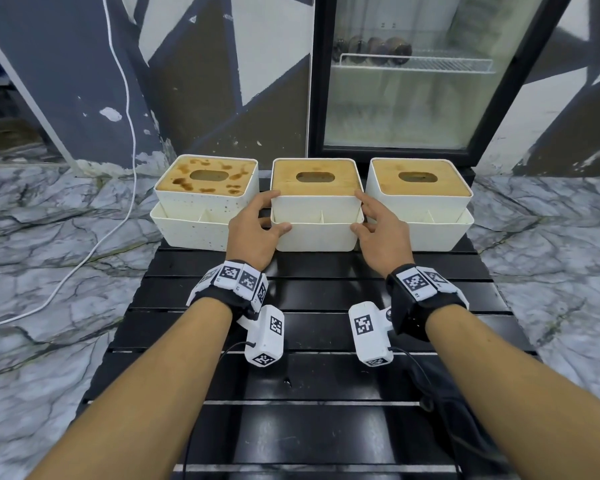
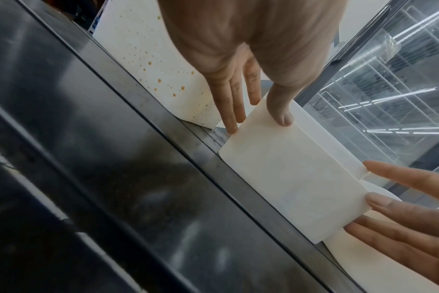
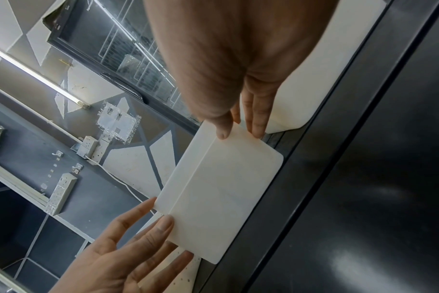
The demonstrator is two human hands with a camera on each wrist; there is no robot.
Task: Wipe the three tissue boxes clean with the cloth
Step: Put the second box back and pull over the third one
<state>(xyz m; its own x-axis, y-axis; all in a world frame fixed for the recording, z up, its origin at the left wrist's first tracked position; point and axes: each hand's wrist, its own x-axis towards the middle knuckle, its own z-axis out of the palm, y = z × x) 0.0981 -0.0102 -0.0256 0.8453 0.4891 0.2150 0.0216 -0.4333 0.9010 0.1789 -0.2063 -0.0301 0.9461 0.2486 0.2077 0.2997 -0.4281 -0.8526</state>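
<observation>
Overhead, left hand [image 1: 257,230] and right hand [image 1: 378,225], fingers spread, flank the middle tissue box [image 1: 317,202]; neighbours crowd close, so sliding could knock them. Left-wrist view: thumb [image 2: 280,108] presses its front. Right-wrist view: same grip mirrored. Cloth [image 1: 465,403] possibly the dark heap; unclear.

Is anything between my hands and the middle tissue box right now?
Nothing visible. The left hand and right hand already touch the middle tissue box on either side, thumbs on its front. The stained left box and the right box stand close beside it, leaving narrow gaps for the fingers.
</observation>
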